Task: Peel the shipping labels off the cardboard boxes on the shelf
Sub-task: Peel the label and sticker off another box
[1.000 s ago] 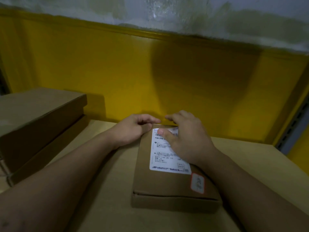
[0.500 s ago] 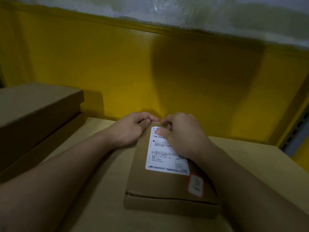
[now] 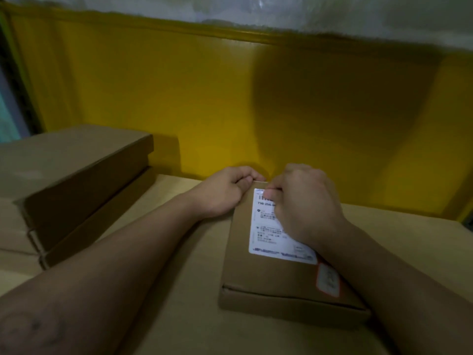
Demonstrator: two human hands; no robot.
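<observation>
Since a second ago the right hand has curled from flat into a pinch at the shipping label's top edge. The left hand grips the flat box's far corner, lower centre, on a cardboard-covered shelf. Yellow wall behind; stacked boxes left.

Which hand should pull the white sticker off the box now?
Probably the right hand: its fingertips are curled at the far edge of the shipping label, seemingly picking at it. The left hand grips the far left corner of the small box, so it suits holding the box steady.
</observation>
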